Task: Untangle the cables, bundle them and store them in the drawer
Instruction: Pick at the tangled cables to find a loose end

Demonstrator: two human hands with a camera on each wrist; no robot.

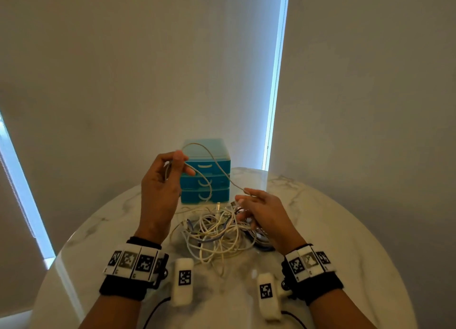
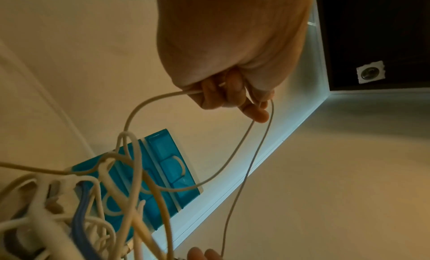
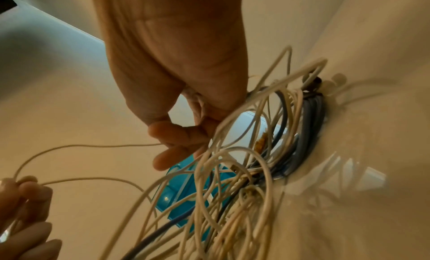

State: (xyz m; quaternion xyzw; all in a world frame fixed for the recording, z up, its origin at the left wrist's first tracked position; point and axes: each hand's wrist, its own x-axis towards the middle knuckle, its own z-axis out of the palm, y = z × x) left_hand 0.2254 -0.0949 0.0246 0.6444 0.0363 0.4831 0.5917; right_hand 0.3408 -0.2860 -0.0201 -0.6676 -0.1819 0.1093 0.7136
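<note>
Both hands (image 1: 160,188) pinch thin white cable (image 1: 217,165).

White and blue cables (image 1: 217,232), turquoise drawer unit (image 1: 206,170), white-marbled table (image 1: 320,230)

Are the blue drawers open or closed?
Closed. All three fronts of the blue drawer unit sit flush in the head view, none pulled out.

Both bare forearms wear black wrist straps (image 1: 124,287) topped with white bands of black-and-white square markers (image 1: 132,261). A white marker-tagged camera block (image 1: 182,281) sits inside each wrist, trailing a black cable (image 1: 155,309).
</note>
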